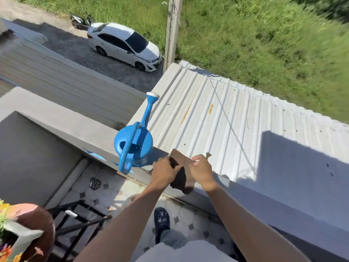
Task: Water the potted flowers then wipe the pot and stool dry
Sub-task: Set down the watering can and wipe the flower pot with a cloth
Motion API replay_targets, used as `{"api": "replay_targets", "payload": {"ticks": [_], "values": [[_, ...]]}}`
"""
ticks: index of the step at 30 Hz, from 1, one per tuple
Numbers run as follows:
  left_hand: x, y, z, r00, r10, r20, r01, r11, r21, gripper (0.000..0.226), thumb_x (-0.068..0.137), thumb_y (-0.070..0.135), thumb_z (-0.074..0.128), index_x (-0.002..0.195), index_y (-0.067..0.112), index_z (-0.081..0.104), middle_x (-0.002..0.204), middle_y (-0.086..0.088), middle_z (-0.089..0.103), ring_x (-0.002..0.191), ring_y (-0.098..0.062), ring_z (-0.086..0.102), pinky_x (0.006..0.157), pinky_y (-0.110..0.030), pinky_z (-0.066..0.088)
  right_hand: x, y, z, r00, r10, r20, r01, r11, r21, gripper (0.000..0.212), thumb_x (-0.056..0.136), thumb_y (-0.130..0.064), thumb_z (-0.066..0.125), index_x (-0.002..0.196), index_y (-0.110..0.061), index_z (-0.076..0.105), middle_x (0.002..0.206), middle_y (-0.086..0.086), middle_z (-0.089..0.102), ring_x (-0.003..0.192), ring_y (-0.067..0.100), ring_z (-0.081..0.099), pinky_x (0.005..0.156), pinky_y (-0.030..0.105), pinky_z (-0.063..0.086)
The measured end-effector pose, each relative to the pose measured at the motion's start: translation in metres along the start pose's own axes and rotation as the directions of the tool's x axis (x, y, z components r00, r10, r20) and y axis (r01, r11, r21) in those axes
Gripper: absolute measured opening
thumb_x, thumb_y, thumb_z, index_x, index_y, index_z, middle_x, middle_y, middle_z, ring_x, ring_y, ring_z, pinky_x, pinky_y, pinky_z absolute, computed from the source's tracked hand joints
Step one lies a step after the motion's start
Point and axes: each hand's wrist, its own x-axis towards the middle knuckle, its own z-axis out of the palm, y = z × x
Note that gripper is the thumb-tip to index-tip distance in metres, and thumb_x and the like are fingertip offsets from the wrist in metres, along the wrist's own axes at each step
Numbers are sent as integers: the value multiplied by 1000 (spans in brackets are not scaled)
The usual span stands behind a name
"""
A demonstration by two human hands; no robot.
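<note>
A brown cloth (184,163) lies over the grey balcony ledge (79,127), and both my hands grip it. My left hand (164,172) holds its left edge and my right hand (202,170) holds its right edge. Just left of the cloth, a blue watering can (135,143) stands upright on the ledge with its spout pointing away. At the bottom left, a grey pot (20,237) with orange and yellow flowers (4,207) sits on a reddish-brown stool seat (35,222) with black metal legs (83,222).
The balcony floor is tiled, with a round drain (95,184) near the wall. My dark shoe (161,220) stands on the tiles. Beyond the ledge a corrugated metal roof (226,120) slopes away. Far below are a white car (124,45), a pole (172,31) and grass.
</note>
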Motion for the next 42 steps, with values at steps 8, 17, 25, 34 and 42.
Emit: {"api": "replay_targets", "payload": {"ticks": [8,17,25,34,42], "values": [[-4,5,22,923,-279,266,378,788,-485,23,72,10,75,90,1,63,92,-15,72,81,-27,68,70,-29,59,-17,34,20,997,68,-37,-66,996,61,49,83,-4,61,127,-14,40,107,4,47,89,19,58,67,17,53],[-79,-48,-66,952,11,307,249,559,-791,27,63,20,69,84,9,56,77,-18,55,73,-27,49,58,-32,37,-53,-9,50,976,-88,200,-1,913,409,46,87,-21,66,129,-19,47,119,12,60,101,20,60,88,34,51],[-219,-150,-152,979,-102,179,196,183,-963,31,82,10,57,111,-1,59,95,-24,61,86,-39,59,68,-42,54,-181,-67,119,662,-403,632,-167,743,648,46,83,-53,59,115,-21,67,118,-2,71,109,16,62,88,37,45],[-339,-254,-155,798,-593,-106,64,259,-964,13,86,24,59,79,13,65,71,-5,64,62,-17,59,53,-27,45,-307,-116,175,470,-570,674,189,811,554,17,81,-14,74,98,-11,73,91,9,75,86,25,71,69,31,57],[-344,-272,-138,602,-742,-293,141,460,-876,21,91,31,57,106,17,59,94,4,60,79,-6,53,60,-25,41,-312,-111,199,584,-522,622,425,849,313,17,90,-17,67,107,-17,65,97,4,72,90,21,70,71,33,60]]}}
